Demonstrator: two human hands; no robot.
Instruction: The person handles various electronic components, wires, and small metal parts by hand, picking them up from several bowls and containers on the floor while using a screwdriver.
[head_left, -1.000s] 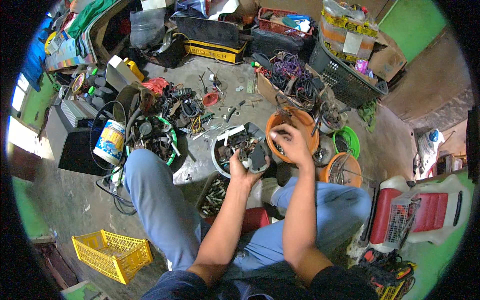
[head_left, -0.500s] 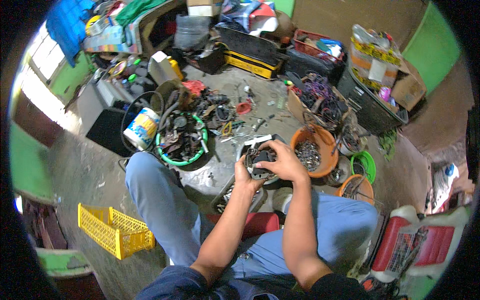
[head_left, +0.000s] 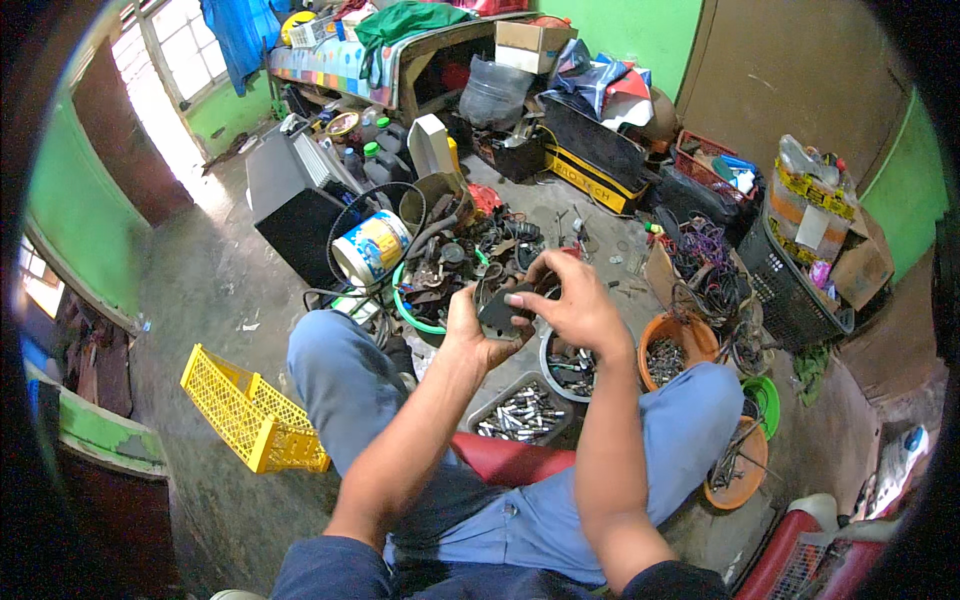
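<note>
Between my two hands I hold a dark, palm-sized part [head_left: 503, 312] with a flat black face; its exact kind I cannot make out. My left hand [head_left: 474, 335] cups it from the left and below. Over its right side reach the bent fingers and thumb of my right hand [head_left: 572, 308]. Just below the hands, a clear tray [head_left: 556, 436] holds many small silvery metal cylinders. A round pale basin [head_left: 549, 376] with mixed parts stands right of it, partly hidden by my right forearm. Behind my left hand is a green-rimmed basin [head_left: 404, 303] heaped with dark scrap parts.
An orange bucket [head_left: 707, 335] of small metal bits stands to the right, with a green bowl [head_left: 768, 408] and an orange bowl [head_left: 745, 494] nearer. A yellow crate [head_left: 235, 410] lies left of my knee. Tangled cables [head_left: 708, 258] and a dark bin [head_left: 790, 285] sit further back right.
The whole view has swung left, so the room's things appear shifted right. My hands have turned the part, whose flat black face now shows. More of the cylinder tray has come into sight.
</note>
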